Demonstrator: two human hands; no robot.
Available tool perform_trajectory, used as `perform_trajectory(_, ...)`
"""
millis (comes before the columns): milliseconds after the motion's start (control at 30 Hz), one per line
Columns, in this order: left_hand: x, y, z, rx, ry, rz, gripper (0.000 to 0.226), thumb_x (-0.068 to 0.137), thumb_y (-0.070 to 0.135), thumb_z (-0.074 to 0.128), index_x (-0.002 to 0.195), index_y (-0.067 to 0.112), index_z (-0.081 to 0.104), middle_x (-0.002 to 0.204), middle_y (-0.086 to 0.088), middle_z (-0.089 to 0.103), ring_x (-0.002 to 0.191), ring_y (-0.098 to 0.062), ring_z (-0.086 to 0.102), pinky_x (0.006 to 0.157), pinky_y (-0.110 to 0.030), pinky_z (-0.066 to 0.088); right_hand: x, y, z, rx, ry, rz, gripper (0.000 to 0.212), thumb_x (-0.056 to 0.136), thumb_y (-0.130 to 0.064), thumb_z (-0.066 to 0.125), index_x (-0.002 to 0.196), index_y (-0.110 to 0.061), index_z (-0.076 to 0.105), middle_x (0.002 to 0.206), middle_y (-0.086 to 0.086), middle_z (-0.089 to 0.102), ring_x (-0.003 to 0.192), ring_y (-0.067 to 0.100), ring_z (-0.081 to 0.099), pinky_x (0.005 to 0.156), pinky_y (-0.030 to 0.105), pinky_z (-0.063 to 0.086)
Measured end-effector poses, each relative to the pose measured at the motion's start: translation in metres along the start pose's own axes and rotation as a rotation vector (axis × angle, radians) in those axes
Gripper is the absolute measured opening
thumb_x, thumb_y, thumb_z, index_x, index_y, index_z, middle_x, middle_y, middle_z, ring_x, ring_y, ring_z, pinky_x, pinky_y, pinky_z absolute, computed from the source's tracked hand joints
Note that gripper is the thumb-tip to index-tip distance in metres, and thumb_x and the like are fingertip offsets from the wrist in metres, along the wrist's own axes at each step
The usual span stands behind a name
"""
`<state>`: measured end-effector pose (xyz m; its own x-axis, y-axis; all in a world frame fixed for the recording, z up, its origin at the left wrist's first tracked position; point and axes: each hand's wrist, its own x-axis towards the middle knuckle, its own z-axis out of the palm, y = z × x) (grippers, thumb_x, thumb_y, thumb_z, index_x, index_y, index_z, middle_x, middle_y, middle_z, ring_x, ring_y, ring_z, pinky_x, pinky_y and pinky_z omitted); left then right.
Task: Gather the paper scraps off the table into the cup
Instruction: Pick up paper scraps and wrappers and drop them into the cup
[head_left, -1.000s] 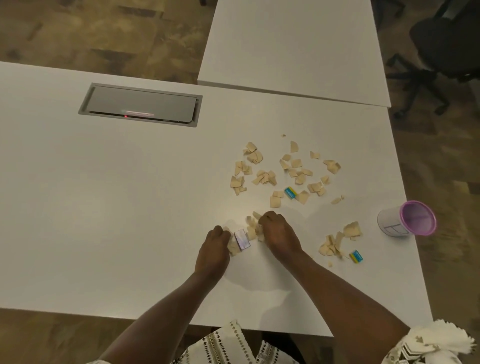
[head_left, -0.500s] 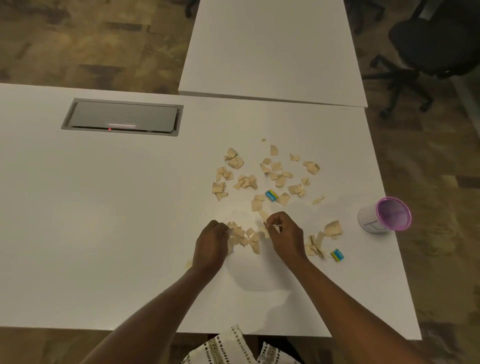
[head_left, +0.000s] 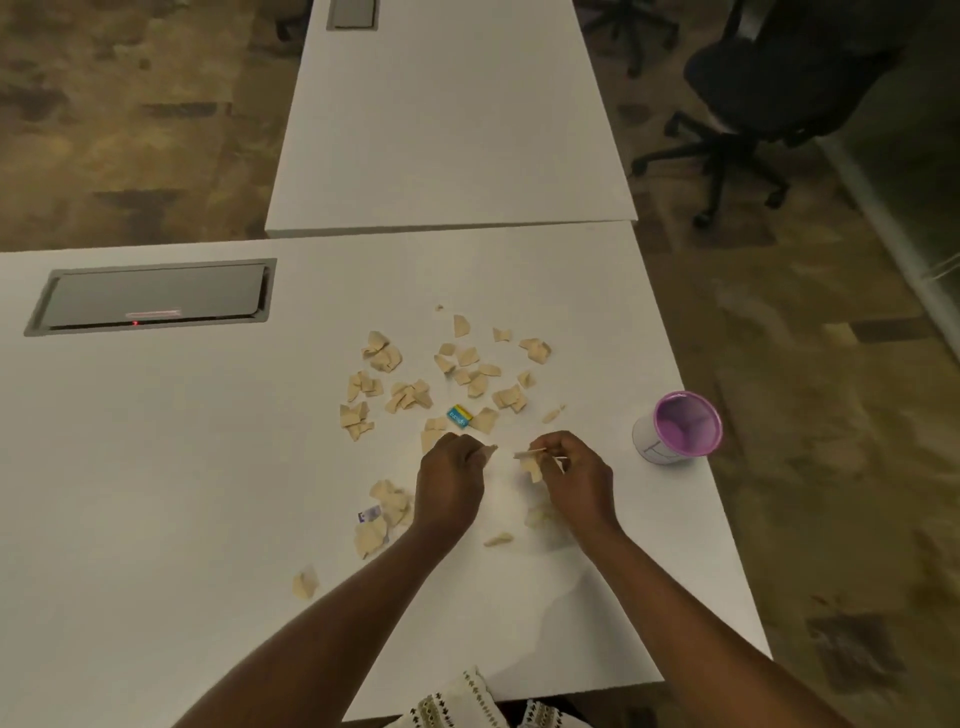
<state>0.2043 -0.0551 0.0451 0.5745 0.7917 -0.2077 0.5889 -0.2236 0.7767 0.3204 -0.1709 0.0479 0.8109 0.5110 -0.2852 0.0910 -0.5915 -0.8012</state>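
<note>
Several tan paper scraps (head_left: 410, 395) lie scattered on the white table (head_left: 156, 467), with a blue and yellow scrap (head_left: 459, 415) among them. My left hand (head_left: 449, 480) is curled round a few scraps, one poking out past its fingers. My right hand (head_left: 574, 480) pinches several tan scraps, lifted a little off the table. A small pile (head_left: 387, 506) with a purple printed scrap (head_left: 369, 514) lies left of my left wrist. The white cup with a purple rim (head_left: 678, 427) stands open near the table's right edge, right of my right hand.
A grey cable hatch (head_left: 150, 299) is set into the table at the back left. A second white table (head_left: 447, 119) adjoins at the back. A black office chair (head_left: 769, 88) stands on the floor at the right. The table's right edge runs just past the cup.
Both hands have lifted from the near pile with scraps in their fingers and moved apart. The camera has tilted up, so the table scene sits lower in view.
</note>
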Motion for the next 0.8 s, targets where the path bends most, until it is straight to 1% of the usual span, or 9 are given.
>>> perform_trajectory(100,0.007,0.033,0.024,-0.077,-0.034,-0.027,0.024,0.092,0.038,0.066,0.085,0.015,0.071,0.084,0.005,0.066,0.078,-0.012,0.059,0.071,-0.029,0.047,0.010,0.005,-0.032,0.047,0.071,0.033,0.016,0.090,-0.011,0.062,0.091,-0.025,0.070,0.091,-0.014,0.072,0.085,-0.002,0.063,0.067,0.003,0.042)
perform_trajectory(200,0.011,0.065,0.048,-0.105,-0.085,-0.004,0.024,0.090,0.040,0.067,0.079,0.019,0.069,0.083,0.007,0.067,0.077,-0.014,0.063,0.071,-0.030,0.048,0.023,0.011,-0.066,0.086,0.159,0.061,0.016,0.091,-0.010,0.062,0.095,-0.023,0.070,0.093,-0.012,0.071,0.087,0.003,0.063,0.073,0.012,0.047)
perform_trajectory(267,0.013,0.087,0.065,-0.125,-0.138,0.009,0.023,0.090,0.038,0.065,0.074,0.022,0.067,0.083,0.007,0.068,0.076,-0.016,0.066,0.074,-0.032,0.051,0.032,0.017,-0.089,0.100,0.236,0.103,0.015,0.092,-0.009,0.061,0.095,-0.020,0.070,0.092,-0.008,0.070,0.084,0.005,0.063,0.067,0.009,0.044)
perform_trajectory(367,0.017,0.118,0.091,-0.141,-0.199,0.033,0.019,0.089,0.033,0.063,0.073,0.023,0.065,0.084,0.007,0.069,0.075,-0.017,0.067,0.076,-0.034,0.053,0.045,0.027,-0.122,0.033,0.355,0.172,0.016,0.091,-0.008,0.059,0.090,-0.020,0.069,0.085,-0.004,0.066,0.072,0.009,0.060,0.057,0.010,0.039)
perform_trajectory(433,0.021,0.136,0.107,-0.132,-0.225,0.064,0.018,0.090,0.030,0.063,0.078,0.018,0.068,0.086,0.003,0.070,0.076,-0.018,0.068,0.074,-0.033,0.054,0.054,0.033,-0.137,-0.042,0.395,0.217,0.016,0.092,-0.007,0.057,0.093,-0.017,0.069,0.092,0.002,0.066,0.075,0.014,0.057,0.063,0.016,0.042)
perform_trajectory(500,0.024,0.150,0.124,-0.093,-0.250,0.104,0.017,0.090,0.025,0.062,0.082,0.012,0.071,0.083,-0.001,0.071,0.074,-0.018,0.066,0.069,-0.030,0.052,0.062,0.037,-0.147,-0.121,0.378,0.246,0.019,0.092,-0.007,0.054,0.101,-0.013,0.070,0.103,0.007,0.068,0.087,0.022,0.059,0.070,0.022,0.042)
perform_trajectory(600,0.030,0.164,0.143,0.001,-0.297,0.135,0.015,0.089,0.017,0.061,0.082,0.007,0.071,0.079,-0.007,0.071,0.071,-0.019,0.062,0.064,-0.027,0.048,0.071,0.040,-0.152,-0.194,0.311,0.253,0.024,0.093,-0.008,0.051,0.108,-0.012,0.069,0.110,0.011,0.068,0.099,0.030,0.064,0.071,0.025,0.045)
perform_trajectory(700,0.037,0.171,0.156,0.085,-0.340,0.127,0.015,0.087,0.012,0.060,0.085,0.004,0.072,0.081,-0.013,0.072,0.076,-0.027,0.065,0.069,-0.035,0.055,0.079,0.040,-0.154,-0.241,0.269,0.284,0.025,0.094,-0.010,0.049,0.109,-0.014,0.069,0.113,0.011,0.068,0.098,0.030,0.063,0.075,0.028,0.052)
perform_trajectory(800,0.043,0.174,0.163,0.156,-0.374,0.119,0.016,0.086,0.013,0.063,0.091,0.004,0.074,0.087,-0.015,0.073,0.082,-0.030,0.068,0.076,-0.040,0.058,0.084,0.040,-0.156,-0.299,0.255,0.299,0.025,0.096,-0.013,0.049,0.111,-0.013,0.069,0.113,0.011,0.069,0.098,0.030,0.064,0.073,0.025,0.047)
